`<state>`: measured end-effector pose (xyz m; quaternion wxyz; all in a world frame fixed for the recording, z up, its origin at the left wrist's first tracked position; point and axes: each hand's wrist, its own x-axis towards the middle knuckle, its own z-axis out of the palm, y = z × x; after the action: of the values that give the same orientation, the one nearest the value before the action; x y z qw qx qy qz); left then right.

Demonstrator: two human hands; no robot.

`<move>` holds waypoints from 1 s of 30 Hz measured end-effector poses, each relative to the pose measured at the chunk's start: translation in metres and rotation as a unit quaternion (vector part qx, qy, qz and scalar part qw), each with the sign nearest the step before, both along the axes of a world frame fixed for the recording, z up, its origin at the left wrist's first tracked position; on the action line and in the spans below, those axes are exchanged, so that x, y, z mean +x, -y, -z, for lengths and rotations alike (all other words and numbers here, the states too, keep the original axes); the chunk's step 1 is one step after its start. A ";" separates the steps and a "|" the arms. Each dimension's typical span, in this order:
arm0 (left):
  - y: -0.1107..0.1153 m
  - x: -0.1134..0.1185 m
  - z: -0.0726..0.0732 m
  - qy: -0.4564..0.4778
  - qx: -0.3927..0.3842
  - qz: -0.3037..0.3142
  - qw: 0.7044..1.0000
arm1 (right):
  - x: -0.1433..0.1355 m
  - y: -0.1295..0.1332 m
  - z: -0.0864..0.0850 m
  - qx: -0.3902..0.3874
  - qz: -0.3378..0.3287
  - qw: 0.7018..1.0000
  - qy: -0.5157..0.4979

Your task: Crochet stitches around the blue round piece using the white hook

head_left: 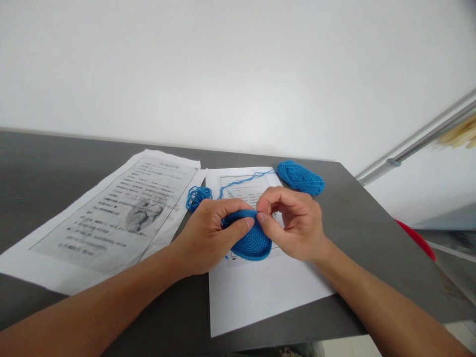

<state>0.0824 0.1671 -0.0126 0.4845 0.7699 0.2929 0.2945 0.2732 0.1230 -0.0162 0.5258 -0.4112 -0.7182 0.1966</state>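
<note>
The left hand point(208, 237) fingers have a blue crochet piece point(253, 243) pinched; right hand point(295, 223) fingers pinch together by its rim, can't tell on what.

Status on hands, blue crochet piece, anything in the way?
Left hand gripping blue crochet piece. Right hand pinched at its rim. Yarn ball beyond; no obstruction visible.

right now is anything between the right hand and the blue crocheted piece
Nothing visible: the fingertips of the right hand are at the rim of the blue crocheted piece, held by the left hand; the yarn skein lies farther back.
</note>
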 end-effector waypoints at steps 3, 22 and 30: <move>0.000 0.000 0.000 -0.003 0.002 0.001 1.000 | 0.000 0.000 0.000 -0.002 -0.002 1.000 0.000; -0.001 0.002 0.001 -0.012 0.041 0.003 0.999 | 0.001 0.000 0.000 -0.002 0.002 1.000 0.017; 0.000 0.000 0.001 -0.004 0.047 0.005 0.999 | 0.000 0.000 0.001 -0.003 -0.010 1.000 0.001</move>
<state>0.0828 0.1672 -0.0135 0.4483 0.7945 0.2769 0.3019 0.2735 0.1234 -0.0174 0.5220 -0.4059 -0.7222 0.2030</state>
